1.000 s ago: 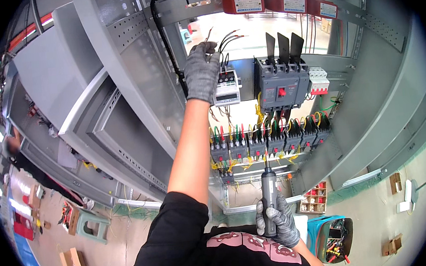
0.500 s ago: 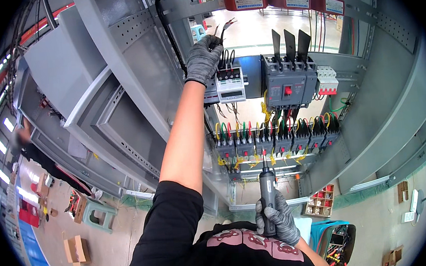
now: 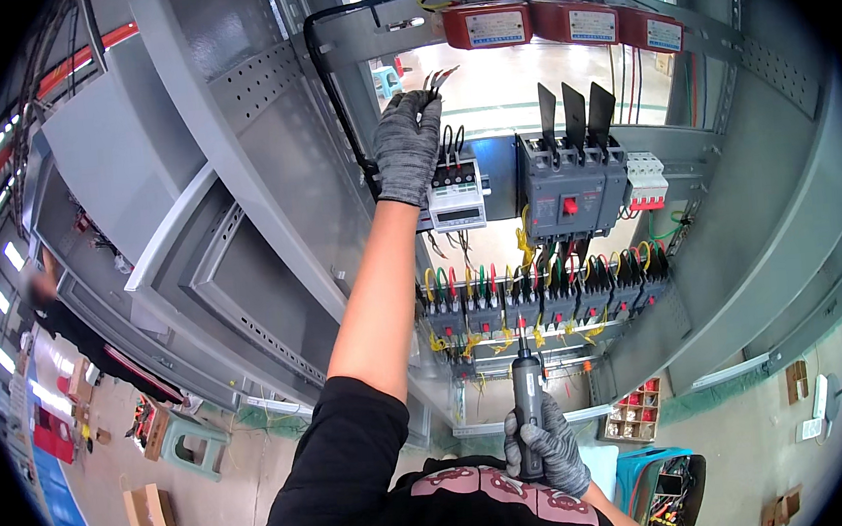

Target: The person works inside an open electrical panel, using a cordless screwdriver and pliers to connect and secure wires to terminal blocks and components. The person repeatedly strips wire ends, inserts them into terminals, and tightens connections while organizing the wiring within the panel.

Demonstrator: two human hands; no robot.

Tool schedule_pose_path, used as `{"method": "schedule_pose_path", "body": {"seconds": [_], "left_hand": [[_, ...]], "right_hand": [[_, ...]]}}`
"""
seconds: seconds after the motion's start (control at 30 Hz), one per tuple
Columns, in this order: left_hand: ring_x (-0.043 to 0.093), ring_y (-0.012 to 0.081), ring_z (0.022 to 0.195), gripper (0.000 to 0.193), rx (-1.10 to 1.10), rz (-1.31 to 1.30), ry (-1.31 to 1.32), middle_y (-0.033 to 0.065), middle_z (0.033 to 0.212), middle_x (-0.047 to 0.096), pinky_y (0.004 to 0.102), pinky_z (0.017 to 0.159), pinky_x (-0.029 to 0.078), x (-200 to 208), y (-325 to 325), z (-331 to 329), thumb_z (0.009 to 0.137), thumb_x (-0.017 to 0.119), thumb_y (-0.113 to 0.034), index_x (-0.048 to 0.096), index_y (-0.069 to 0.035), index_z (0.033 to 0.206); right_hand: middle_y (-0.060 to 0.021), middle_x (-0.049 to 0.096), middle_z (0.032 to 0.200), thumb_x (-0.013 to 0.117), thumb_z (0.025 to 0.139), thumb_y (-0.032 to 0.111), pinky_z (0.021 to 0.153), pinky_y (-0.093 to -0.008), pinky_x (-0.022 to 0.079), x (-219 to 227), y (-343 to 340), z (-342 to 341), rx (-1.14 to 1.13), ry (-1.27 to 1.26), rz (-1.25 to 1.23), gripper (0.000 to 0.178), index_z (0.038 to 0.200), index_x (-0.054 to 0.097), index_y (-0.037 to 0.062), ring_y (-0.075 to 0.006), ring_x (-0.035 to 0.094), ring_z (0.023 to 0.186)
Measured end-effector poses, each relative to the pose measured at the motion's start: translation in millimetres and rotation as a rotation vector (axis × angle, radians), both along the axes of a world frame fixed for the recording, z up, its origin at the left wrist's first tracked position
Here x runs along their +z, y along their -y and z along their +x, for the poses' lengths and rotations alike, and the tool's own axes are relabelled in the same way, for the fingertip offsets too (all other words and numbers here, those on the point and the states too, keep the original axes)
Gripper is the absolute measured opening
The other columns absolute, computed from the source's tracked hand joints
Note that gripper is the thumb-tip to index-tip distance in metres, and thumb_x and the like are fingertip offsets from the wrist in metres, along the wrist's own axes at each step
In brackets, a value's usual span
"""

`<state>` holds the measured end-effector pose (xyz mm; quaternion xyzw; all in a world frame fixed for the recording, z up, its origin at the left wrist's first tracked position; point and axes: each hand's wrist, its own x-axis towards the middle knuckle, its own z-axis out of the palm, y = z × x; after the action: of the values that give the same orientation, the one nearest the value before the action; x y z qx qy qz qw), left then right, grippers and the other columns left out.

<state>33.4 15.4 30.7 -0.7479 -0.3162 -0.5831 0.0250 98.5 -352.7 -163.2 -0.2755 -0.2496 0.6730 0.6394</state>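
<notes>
My left hand (image 3: 406,150), in a grey knit glove, is raised at the upper left of an open metal cabinet. Its fingers are closed on several black wires (image 3: 440,80), whose stripped ends stick up past the fingertips. Just right of that wrist is a white meter module (image 3: 457,196) with black wires looping into its top. My right hand (image 3: 556,447), gloved the same, grips a dark cordless electric screwdriver (image 3: 528,398) upright close to my body. The bit points up in front of the row of small breakers (image 3: 558,307); contact cannot be made out.
A large breaker (image 3: 573,187) with three upright black barriers sits mid-cabinet, beside a white breaker (image 3: 646,181). Red transformers (image 3: 575,25) line the top rail. Below are a parts box (image 3: 634,410) and a tool bag (image 3: 671,481). Another person (image 3: 90,324) works at far left.
My left hand has turned so more of its back shows, still at the wires. The cabinet sits slightly lower in view. My right hand keeps the screwdriver in much the same place.
</notes>
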Motion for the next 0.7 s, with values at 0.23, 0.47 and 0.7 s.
{"method": "schedule_pose_path", "body": {"seconds": [0.23,0.47,0.7], "left_hand": [[0.060,0.0131,0.083,0.017,-0.368,-0.215,0.247,0.0062,0.090,0.067,0.0262,0.081,0.047,-6.5,9.4,-3.3,0.091,0.058,-0.009,0.066,-0.001,0.104],[0.063,0.0240,0.089,0.016,-0.394,-0.111,0.051,0.0124,0.096,0.065,0.0323,0.081,0.049,-36.9,37.7,-22.6,0.087,0.057,-0.007,0.065,-0.005,0.101],[0.063,0.0275,0.093,0.020,-0.367,0.013,-0.070,0.0103,0.101,0.065,0.0351,0.082,0.051,-44.6,55.8,-21.9,0.084,0.058,-0.005,0.066,-0.008,0.102]], "right_hand": [[-0.0065,0.054,0.094,0.066,0.086,0.015,0.052,-0.0298,0.054,13.7,-16.7,-2.9,-0.056,0.090,0.000,0.054,0.128,0.035,0.0059,-0.0151,0.059,0.065],[-0.0033,0.056,0.081,0.065,0.086,0.015,0.050,-0.0231,0.048,67.2,-91.6,8.9,-0.389,0.376,0.217,0.035,0.112,0.042,0.0077,-0.0109,0.056,0.058],[-0.0062,0.059,0.093,0.065,0.083,0.004,0.050,-0.0225,0.050,114.2,-161.9,18.9,-0.686,0.481,0.306,0.043,0.118,0.041,0.0076,-0.0098,0.059,0.063]]}}
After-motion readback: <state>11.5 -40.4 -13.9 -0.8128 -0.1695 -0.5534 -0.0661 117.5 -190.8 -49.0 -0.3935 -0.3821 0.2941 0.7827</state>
